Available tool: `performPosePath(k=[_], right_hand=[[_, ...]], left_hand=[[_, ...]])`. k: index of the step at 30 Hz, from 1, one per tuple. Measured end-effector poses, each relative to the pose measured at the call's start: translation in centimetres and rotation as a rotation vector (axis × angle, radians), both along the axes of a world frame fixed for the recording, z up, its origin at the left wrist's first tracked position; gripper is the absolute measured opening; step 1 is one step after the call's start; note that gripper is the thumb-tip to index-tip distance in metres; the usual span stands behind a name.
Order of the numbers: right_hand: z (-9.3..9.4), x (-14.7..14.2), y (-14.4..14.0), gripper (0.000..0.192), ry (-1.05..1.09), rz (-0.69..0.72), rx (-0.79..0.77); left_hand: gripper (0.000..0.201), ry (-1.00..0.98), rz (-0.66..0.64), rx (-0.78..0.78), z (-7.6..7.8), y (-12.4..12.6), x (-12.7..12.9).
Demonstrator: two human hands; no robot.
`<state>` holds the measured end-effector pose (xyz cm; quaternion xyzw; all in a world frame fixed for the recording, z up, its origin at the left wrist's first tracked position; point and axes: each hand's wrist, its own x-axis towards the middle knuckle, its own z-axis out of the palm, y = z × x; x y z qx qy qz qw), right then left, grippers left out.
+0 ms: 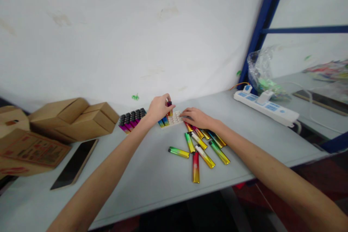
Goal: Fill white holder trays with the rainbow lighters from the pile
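Closest to me are the two bare arms, the left forearm and the right forearm, reaching in over the pale table. Farther along, near the wall, the left hand holds one shiny lighter roughly upright between thumb and fingers, at the white tray. The right hand has its fingers curved at the tray's right side; they look small and soft from here, so I cannot tell whether they grip the edge or only rest there. A few blue-and-yellow lighters stand in the tray's left end, and a block of black-topped lighters stands just left of it. Loose lighters lie flat, some overlapping, on the near side of the right hand.

I judge each lighter light and stiff, its glossy skin probably a bit slippery. I'd take it across the long sides, around mid-body, and keep pressure off the cap. The tray seems light and fairly rigid, apt to slide when pushed, so I'd steady it by its outer rim.
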<state>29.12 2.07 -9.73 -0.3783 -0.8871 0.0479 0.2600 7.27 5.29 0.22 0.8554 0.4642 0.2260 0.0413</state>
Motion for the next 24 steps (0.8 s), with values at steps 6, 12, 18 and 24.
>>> performPosePath(k=[6, 12, 18, 24], right_hand=[[0.1, -0.1, 0.0, 0.031, -0.006, 0.003, -0.007], [0.3, -0.1, -0.2, 0.031, 0.002, 0.003, -0.013], [0.1, 0.0, -0.1, 0.031, 0.008, 0.003, -0.006], [0.0, 0.0, 0.0, 0.03, 0.016, 0.004, -0.002]], left_hand=[[0.024, 0.22, 0.076, 0.099, 0.3, -0.2, 0.5], [0.026, 0.211, 0.06, 0.069, -0.7, 0.8, -0.2], [0.023, 0.13, -0.031, -0.006, -0.9, 2.0, -0.5], [0.027, 0.055, -0.131, -0.111, -0.4, 2.1, -0.1]])
